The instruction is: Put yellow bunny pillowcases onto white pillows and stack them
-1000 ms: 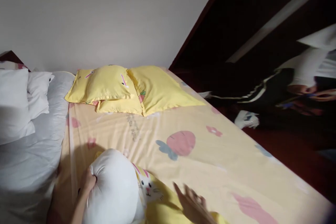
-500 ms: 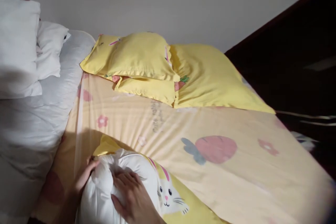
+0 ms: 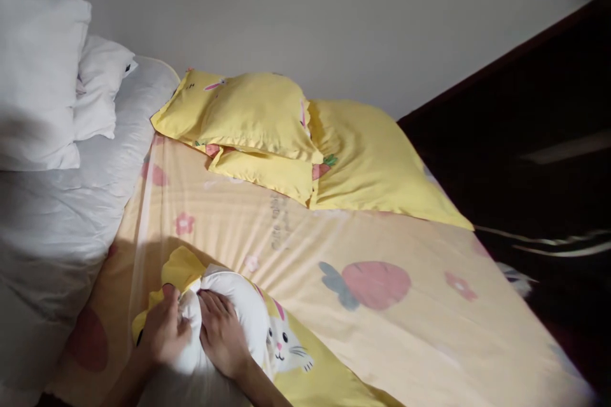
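A plump white pillow (image 3: 238,286) lies partly inside a yellow pillowcase (image 3: 329,375) printed with a rabbit face, at the bottom of the view. My left hand (image 3: 165,331) has its fingers curled around the yellow edge of the case's opening, beside the pillow's left end. On top of the white pillow my right hand (image 3: 223,334) lies with its fingers stretched out, pressing into the fabric. A loose yellow flap of the case stands up just beyond my left hand. The lower part of the pillow runs out of view.
Yellow pillows (image 3: 258,108) and a folded yellow cloth (image 3: 377,159) lie along the wall (image 3: 305,13). White pillows (image 3: 38,76) rest on a pale mattress (image 3: 119,121) at left. The peach sheet (image 3: 296,280) has carrot prints. A dark area borders the bed's right side.
My left hand has come up over the case's edge and closer to my right hand. The right hand has shifted slightly left and up. More yellow case shows at the left.
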Motion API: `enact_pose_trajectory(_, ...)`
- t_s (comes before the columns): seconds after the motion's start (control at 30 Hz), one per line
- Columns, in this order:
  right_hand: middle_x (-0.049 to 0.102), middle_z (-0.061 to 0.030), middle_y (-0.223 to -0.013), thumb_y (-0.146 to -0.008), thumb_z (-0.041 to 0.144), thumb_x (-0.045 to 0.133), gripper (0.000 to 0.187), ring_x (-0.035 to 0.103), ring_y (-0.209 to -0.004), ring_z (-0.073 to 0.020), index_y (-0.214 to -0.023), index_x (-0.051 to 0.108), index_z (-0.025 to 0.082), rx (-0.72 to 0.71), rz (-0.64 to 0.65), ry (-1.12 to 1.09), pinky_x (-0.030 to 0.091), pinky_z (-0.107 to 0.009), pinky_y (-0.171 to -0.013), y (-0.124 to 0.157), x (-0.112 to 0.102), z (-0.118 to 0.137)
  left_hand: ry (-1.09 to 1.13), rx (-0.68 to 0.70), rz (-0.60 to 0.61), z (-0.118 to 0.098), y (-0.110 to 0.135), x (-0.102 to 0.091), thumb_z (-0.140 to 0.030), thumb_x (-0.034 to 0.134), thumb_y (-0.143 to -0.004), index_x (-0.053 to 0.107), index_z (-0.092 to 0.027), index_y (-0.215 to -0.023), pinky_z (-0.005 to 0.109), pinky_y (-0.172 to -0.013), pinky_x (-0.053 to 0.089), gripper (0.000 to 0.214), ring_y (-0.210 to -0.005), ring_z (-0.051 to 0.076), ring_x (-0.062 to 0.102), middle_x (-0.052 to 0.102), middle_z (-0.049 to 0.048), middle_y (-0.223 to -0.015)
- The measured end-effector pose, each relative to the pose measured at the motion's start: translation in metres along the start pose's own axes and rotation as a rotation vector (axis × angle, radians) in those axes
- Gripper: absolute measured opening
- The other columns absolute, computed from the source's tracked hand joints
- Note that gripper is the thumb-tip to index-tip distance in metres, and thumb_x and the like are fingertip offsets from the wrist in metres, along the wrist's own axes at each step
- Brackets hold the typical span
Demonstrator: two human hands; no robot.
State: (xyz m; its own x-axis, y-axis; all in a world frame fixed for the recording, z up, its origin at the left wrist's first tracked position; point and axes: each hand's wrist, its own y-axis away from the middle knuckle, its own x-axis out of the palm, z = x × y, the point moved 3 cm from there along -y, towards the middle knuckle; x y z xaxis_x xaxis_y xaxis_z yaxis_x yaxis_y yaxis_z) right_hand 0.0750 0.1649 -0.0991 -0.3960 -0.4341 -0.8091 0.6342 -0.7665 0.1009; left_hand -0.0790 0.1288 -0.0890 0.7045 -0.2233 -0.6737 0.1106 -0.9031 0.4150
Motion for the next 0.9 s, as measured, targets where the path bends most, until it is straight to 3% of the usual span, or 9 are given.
enact_pose_trajectory(0.17, 0.066, -0.0096, -0.125, -0.095, 0.039, 0.046, 0.035, 0.056, -0.121, -0.0287, -0.121, 0.066, 0.027, -0.046, -0.185, -0.08, 0.043, -0.046, -0.099, -0.009, -0.074, -0.017, -0.075, -0.063, -0.038, 0.021, 0.001, 0.004, -0.012, 0.044, -0.077, 0.058, -0.024, -0.11, 0.029, -0.075, 0.047, 0.038, -0.091, 0.024, 0.067, 0.072, 0.0092, -0.095)
enact_pose_trajectory(0.23, 0.065, -0.0107, -0.124, -0.093, 0.045, 0.05, 0.037, 0.054, -0.122, -0.0317, -0.121, 0.067, 0.028, -0.043, -0.168, 0.006, 0.042, -0.049, -0.099, -0.013, -0.086, -0.021, -0.095, -0.08, -0.065, 0.023, 0.005, 0.013, -0.015, 0.043, -0.081, 0.061, -0.026, -0.103, 0.029, -0.071, 0.047, 0.031, -0.087, 0.024, 0.068, 0.072, 0.0079, -0.089)
enact_pose_trajectory(0.3, 0.065, -0.0115, -0.121, -0.092, 0.049, 0.051, 0.043, 0.056, -0.117, -0.0316, -0.129, 0.063, 0.029, -0.093, -0.044, 0.042, 0.042, -0.049, -0.097, -0.011, -0.082, -0.015, -0.099, -0.124, -0.084, 0.027, 0.007, 0.02, -0.016, 0.044, -0.082, 0.063, -0.028, -0.1, 0.029, -0.07, 0.047, 0.029, -0.086, 0.025, 0.069, 0.073, 0.0074, -0.085)
enact_pose_trajectory(0.37, 0.065, -0.012, -0.122, -0.093, 0.049, 0.049, 0.05, 0.059, -0.112, -0.0296, -0.139, 0.054, 0.03, -0.147, 0.059, 0.04, 0.043, -0.046, -0.095, -0.002, -0.07, -0.003, -0.07, -0.173, -0.125, 0.034, 0.005, 0.024, -0.016, 0.046, -0.08, 0.064, -0.03, -0.109, 0.03, -0.074, 0.049, 0.036, -0.092, 0.026, 0.07, 0.075, 0.0084, -0.093)
enact_pose_trajectory(0.5, 0.064, -0.0131, -0.127, -0.091, 0.048, 0.051, 0.06, 0.058, -0.113, -0.0309, -0.146, 0.045, 0.025, -0.201, 0.114, 0.109, 0.044, -0.043, -0.094, 0.02, -0.04, 0.018, 0.0, -0.206, -0.22, 0.039, -0.001, 0.026, -0.02, 0.047, -0.082, 0.058, -0.027, -0.126, 0.034, -0.081, 0.051, 0.046, -0.101, 0.028, 0.069, 0.074, 0.0107, -0.11)
enact_pose_trajectory(0.63, 0.069, -0.0163, -0.112, -0.08, 0.025, 0.058, 0.045, 0.061, -0.096, -0.0323, -0.124, 0.065, 0.019, -0.09, 0.186, 0.308, 0.045, -0.044, -0.083, 0.011, -0.008, 0.017, -0.072, -0.284, -0.216, 0.018, -0.001, 0.028, -0.025, 0.046, -0.085, 0.06, -0.021, -0.119, 0.036, -0.079, 0.05, 0.037, -0.095, 0.03, 0.069, 0.074, 0.0147, -0.104)
enact_pose_trajectory(0.7, 0.07, -0.0193, -0.102, -0.076, 0.015, 0.055, 0.036, 0.062, -0.089, -0.0332, -0.109, 0.071, 0.014, 0.007, 0.22, 0.397, 0.045, -0.044, -0.078, -0.004, 0.003, 0.01, -0.112, -0.257, -0.179, 0.004, -0.001, 0.027, -0.029, 0.046, -0.085, 0.06, -0.017, -0.116, 0.038, -0.078, 0.049, 0.036, -0.094, 0.033, 0.069, 0.072, 0.0183, -0.101)
enact_pose_trajectory(0.8, 0.07, -0.0201, -0.105, -0.081, 0.008, 0.047, 0.039, 0.062, -0.091, -0.0338, -0.113, 0.069, 0.012, 0.086, 0.177, 0.413, 0.044, -0.045, -0.079, -0.024, 0.0, -0.002, -0.122, -0.13, -0.12, -0.007, -0.003, 0.017, -0.03, 0.048, -0.083, 0.059, -0.015, -0.115, 0.04, -0.08, 0.049, 0.038, -0.093, 0.035, 0.067, 0.071, 0.0193, -0.096)
enact_pose_trajectory(0.9, 0.069, -0.016, -0.114, -0.088, 0.013, 0.046, 0.04, 0.062, -0.098, -0.0315, -0.123, 0.065, 0.017, 0.024, 0.069, 0.346, 0.043, -0.044, -0.086, -0.029, -0.026, -0.01, 0.004, 0.034, -0.05, -0.002, -0.009, 0.002, -0.026, 0.051, -0.078, 0.057, -0.017, -0.116, 0.037, -0.088, 0.049, 0.04, -0.099, 0.03, 0.066, 0.069, 0.0165, -0.105)
